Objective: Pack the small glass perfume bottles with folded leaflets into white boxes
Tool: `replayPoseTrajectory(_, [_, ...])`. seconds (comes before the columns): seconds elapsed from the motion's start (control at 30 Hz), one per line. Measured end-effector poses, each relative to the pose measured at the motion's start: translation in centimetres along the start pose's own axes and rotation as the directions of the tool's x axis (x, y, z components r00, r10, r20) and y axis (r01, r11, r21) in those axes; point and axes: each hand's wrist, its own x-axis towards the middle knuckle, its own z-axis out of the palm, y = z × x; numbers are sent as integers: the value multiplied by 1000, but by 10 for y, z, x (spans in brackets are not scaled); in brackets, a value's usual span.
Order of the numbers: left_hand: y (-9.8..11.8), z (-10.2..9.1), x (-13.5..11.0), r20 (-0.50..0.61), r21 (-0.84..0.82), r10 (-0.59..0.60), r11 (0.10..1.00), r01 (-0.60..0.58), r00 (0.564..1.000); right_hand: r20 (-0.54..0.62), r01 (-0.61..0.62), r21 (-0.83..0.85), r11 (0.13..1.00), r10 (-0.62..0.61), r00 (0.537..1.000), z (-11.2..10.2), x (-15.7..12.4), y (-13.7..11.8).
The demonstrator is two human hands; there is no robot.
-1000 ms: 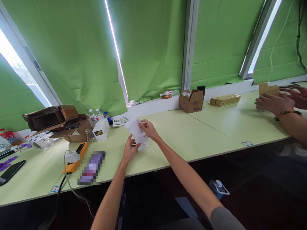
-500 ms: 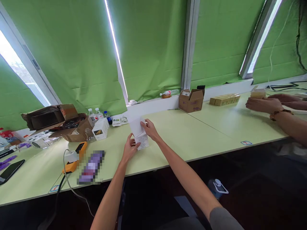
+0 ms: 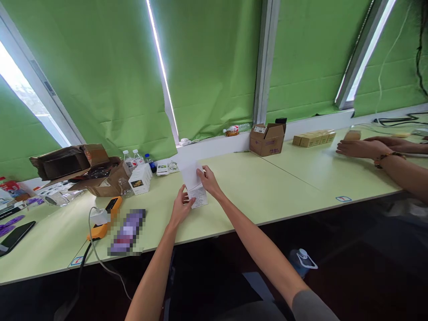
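In front of me, above the near half of the table, both my hands hold a white folded paper piece (image 3: pixel 191 176). Its upper panel is plain, and the lower one carries lines of small dark print, with a crease between them. I cannot tell whether it is a leaflet or a flattened carton. My left hand (image 3: pixel 182 206) grips the lower left edge, thumb over the printed panel. My right hand (image 3: pixel 207 179) pinches the right edge of the plain panel, fingers partly hidden behind it.
Left on the pale table (image 3: pixel 234 196) are a blurred-out phone (image 3: pixel 128 232), an orange power strip (image 3: pixel 106 218), white boxes (image 3: pixel 140 179) and an open carton (image 3: pixel 109 180). A brown carton (image 3: pixel 266 141) and yellowish boxes (image 3: pixel 314 138) stand at the back. A co-worker's hands (image 3: pixel 359 148) hold a small box (image 3: pixel 352 135) at right.
My hands and the paper piece have hardly moved. At the right, the co-worker's hands have shifted slightly left, and the small box there shows a different face.
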Motion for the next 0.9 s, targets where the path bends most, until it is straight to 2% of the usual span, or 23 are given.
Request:
replayPoseTrajectory(0.13, [0, -1, 0, -17, 13, -5, 1000, 5, 1000, 33, 179, -179, 968, -175, 984, -7, -4, -9])
replayPoseTrajectory(0.23, [0, -1, 0, -25, 28, -6, 1000, 7, 1000, -47, 217, -321, 922, -244, 969, -14, -5, -16])
replayPoseTrajectory(0.3, [0, -1, 0, -24, 40, -3, 999, 4, 1000, -52, 181, -373, 910, -215, 975, -17, -5, -19])
replayPoseTrajectory(0.43, [1, -1, -2, -22, 56, 17, 998, -15, 1000, 45, 139, -344, 929, -131, 990, -21, -3, -23])
replayPoseTrajectory(0.6, [3, -1, -3, -21, 57, 3, 998, -2, 1000, -3, 83, -317, 945, -89, 996, -25, -2, -22])
replayPoseTrajectory(0.9, [1, -2, -2, -1, 74, 21, 997, -21, 1000, 94, 92, -211, 973, -74, 993, -27, 0, -23])
